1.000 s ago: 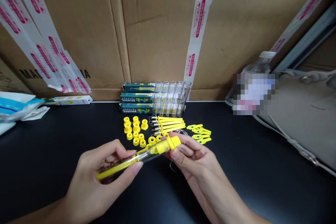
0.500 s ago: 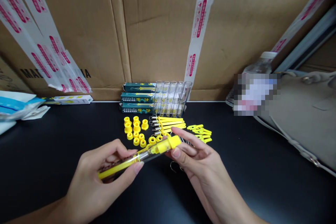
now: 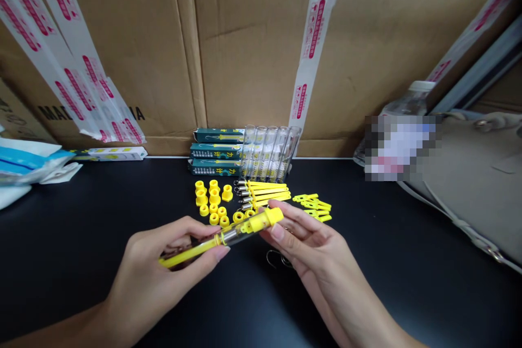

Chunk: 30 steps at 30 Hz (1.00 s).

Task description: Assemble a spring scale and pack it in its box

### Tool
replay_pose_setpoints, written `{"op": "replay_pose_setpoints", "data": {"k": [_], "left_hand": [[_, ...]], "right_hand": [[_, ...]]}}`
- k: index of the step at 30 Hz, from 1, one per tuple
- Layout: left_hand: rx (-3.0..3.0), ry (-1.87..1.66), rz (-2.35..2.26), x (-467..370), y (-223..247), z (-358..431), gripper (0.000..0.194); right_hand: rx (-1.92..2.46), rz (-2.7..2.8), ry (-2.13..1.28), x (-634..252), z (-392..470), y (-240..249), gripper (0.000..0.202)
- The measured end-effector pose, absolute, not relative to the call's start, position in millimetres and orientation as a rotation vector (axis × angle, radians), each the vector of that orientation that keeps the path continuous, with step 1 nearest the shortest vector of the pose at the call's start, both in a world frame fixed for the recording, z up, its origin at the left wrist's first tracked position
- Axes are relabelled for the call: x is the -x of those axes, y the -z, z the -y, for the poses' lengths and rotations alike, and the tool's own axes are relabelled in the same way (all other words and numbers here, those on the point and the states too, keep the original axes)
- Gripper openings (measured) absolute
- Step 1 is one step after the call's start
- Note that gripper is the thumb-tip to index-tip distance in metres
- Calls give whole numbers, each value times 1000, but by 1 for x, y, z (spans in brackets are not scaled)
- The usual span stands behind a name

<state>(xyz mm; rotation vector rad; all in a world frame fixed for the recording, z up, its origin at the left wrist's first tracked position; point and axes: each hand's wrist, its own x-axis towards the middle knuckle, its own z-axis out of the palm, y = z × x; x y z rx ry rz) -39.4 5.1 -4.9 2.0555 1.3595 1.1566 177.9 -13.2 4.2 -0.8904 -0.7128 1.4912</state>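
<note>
We found the left hand point(image 3: 163, 277) closed around a clear cylindrical plastic tube point(image 3: 240, 235), thumb on the near side and fingers behind. Inside the tube we noted a slim yellow plastic rod point(image 3: 190, 254) and a silver metal spring section point(image 3: 229, 236). The right hand point(image 3: 318, 255) was narrowed at its thumb and fingertips on the yellow plastic end cap point(image 3: 273, 217) at the tube's raised end. The tube was tilted above the black tabletop point(image 3: 61, 261), nearer to us than the stack of three dark green printed cardboard boxes point(image 3: 216, 151).

Taking that stack as our landmark, we recorded five clear empty-looking tubes point(image 3: 271, 155) upright in front of its right end. Just before it lay yellow flanged collars point(image 3: 215, 196) and small yellow rings point(image 3: 214, 218), with yellow rods bearing metal springs point(image 3: 269, 191) to their right. Flat yellow plastic tabs point(image 3: 318, 205) lay farther right, and thin silver wire hooks point(image 3: 272, 259) lay nearer to us, partly hidden by the right hand.

Well right of the stack we saw a clear plastic bottle with a white cap point(image 3: 420, 87) beside a grey bag point(image 3: 468, 163); well left, a blue-and-white plastic packet point(image 3: 30, 160). A taped brown cardboard panel point(image 3: 253, 76) stood behind the stack.
</note>
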Motion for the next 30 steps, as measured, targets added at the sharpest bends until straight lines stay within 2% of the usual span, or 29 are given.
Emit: {"op": "replay_pose_setpoints", "data": {"k": [15,22,30], "left_hand": [[-1938,-1152,-1334,37,4,-5,11],[-1907,-1121,-1306,38,4,-4,21],[-1536,-1059,-1461,24,-11,6,30]], "right_hand": [[871,759,-1528,-184,14,-5,32],[914,755,-1534,-181,14,-2,38],[958,774,-1494,-180,15,-4,36]]}}
